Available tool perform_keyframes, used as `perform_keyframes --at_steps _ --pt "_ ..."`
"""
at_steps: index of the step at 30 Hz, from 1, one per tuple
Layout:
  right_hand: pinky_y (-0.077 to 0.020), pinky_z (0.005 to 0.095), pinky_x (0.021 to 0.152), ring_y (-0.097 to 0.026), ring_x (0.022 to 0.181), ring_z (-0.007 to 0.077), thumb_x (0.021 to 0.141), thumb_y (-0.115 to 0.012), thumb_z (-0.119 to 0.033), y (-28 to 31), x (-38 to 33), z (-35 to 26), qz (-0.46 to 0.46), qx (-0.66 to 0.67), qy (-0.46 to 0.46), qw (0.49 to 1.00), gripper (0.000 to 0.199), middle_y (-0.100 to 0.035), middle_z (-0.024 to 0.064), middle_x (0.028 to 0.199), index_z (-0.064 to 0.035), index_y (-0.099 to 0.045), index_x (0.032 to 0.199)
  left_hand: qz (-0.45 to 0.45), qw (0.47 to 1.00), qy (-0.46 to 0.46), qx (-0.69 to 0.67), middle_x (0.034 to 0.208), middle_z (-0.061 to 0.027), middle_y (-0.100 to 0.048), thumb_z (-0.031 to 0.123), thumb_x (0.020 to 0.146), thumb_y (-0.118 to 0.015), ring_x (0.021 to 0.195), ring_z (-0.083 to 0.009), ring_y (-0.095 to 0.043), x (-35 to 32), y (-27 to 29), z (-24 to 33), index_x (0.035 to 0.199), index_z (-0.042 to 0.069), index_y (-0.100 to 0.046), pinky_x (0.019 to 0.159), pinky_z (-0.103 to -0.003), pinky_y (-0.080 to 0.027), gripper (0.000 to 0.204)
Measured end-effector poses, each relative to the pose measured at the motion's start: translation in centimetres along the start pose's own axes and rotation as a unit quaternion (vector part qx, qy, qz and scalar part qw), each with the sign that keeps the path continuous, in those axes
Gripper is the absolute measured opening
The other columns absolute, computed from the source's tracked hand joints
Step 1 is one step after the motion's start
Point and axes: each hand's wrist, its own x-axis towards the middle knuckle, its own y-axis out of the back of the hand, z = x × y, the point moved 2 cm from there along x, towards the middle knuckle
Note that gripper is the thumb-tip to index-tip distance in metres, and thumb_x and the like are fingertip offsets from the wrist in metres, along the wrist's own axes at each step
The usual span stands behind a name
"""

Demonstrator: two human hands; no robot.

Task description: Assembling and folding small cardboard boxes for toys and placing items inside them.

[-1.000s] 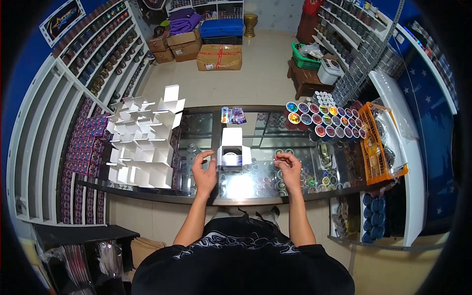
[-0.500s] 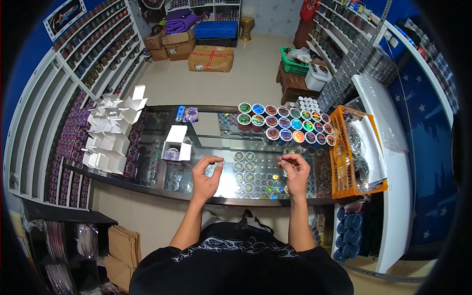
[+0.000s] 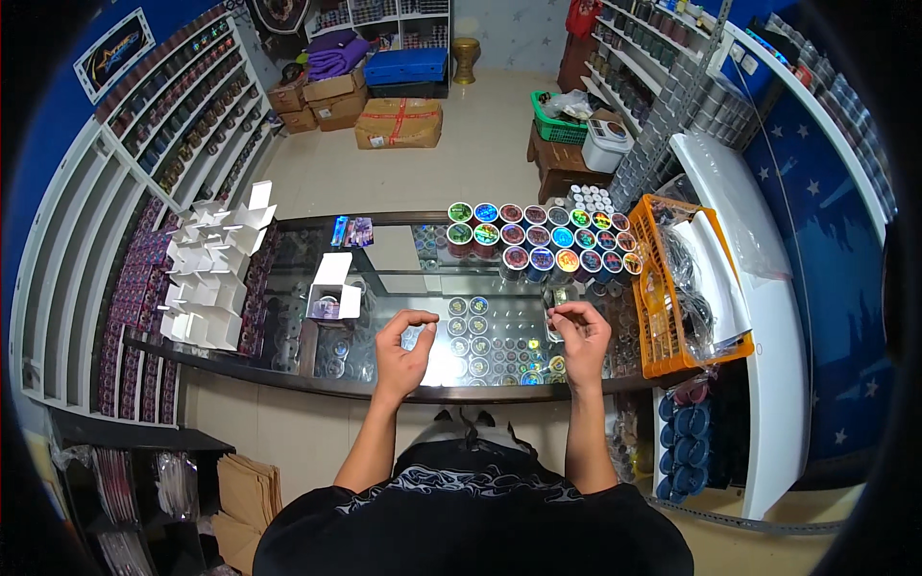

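Observation:
My left hand (image 3: pixel 404 353) hovers over the glass counter, its fingers curved and its thumb apart, holding nothing. My right hand (image 3: pixel 583 346) mirrors it farther right, fingers bent with a small gap to the thumb; I see nothing held. Between them, round lids (image 3: pixel 470 326) show in rows through the glass top. An open white box (image 3: pixel 334 287) with a printed item inside stands beyond my left hand. Past my right hand are rows of round tubs (image 3: pixel 542 237) with shiny coloured lids. Small printed cards (image 3: pixel 358 231) lie near the counter's far edge.
Unfolded white boxes (image 3: pixel 213 274) are stacked on purple printed boxes at left. An orange basket (image 3: pixel 649 331) holding cables and paper borders the counter's right end. Beyond the counter are a taped carton (image 3: pixel 399 124), a green basket (image 3: pixel 557 125) and shelves of spools (image 3: pixel 182 115).
The view has shifted slightly, so the counter and its goods appear a little farther left. Both hands keep nearly the same pose over the glass.

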Motion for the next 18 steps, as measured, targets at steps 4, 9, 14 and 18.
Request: perform_keyframes --at_steps 4,9,14,18 --pt "-0.048 0.0218 0.073 -0.061 0.079 0.0095 0.082 -0.061 0.006 -0.6 0.1 -0.8 0.0 -0.009 0.019 1.0 0.011 -0.066 0.0062 0.087 0.0018 -0.063 0.092 -0.013 1.0 -0.001 0.0 0.085 -0.0085 -0.067 0.001 0.081 -0.062 0.081 -0.0168 -0.063 0.5 0.5 0.2 0.089 -0.001 -0.066 0.077 -0.027 -0.047 0.009" --pt "-0.0474 0.0215 0.074 -0.06 0.08 0.0085 0.082 -0.062 0.006 0.6 1.1 -3.0 0.002 -0.026 0.052 0.998 0.01 -0.066 0.0051 0.087 0.0021 -0.063 0.09 0.0 1.0 -0.008 -0.013 0.086 -0.008 -0.067 0.001 0.082 -0.062 0.082 -0.0157 -0.063 0.6 -0.1 0.8 0.09 -0.001 -0.066 0.077 -0.027 -0.047 0.009" --pt "-0.0488 0.0233 0.073 -0.061 0.077 0.0099 0.083 -0.06 0.004 3.9 2.3 -5.1 0.007 -0.041 0.081 0.996 0.008 -0.065 0.0061 0.088 0.0016 -0.062 0.091 0.006 1.0 -0.008 -0.022 0.086 -0.0074 -0.067 0.002 0.083 -0.062 0.083 -0.0145 -0.062 0.7 -3.0 1.3 0.09 -0.002 -0.066 0.078 -0.026 -0.047 0.009" --pt "-0.0485 0.0231 0.074 -0.061 0.079 0.0105 0.082 -0.061 0.004 8.3 3.1 -6.8 0.004 -0.04 0.086 0.996 0.01 -0.066 0.0064 0.09 0.0011 -0.062 0.092 0.014 0.999 -0.015 -0.037 0.087 -0.0069 -0.067 0.001 0.083 -0.062 0.083 -0.0138 -0.062 0.4 -7.4 2.4 0.091 -0.002 -0.066 0.078 -0.026 -0.047 0.009"
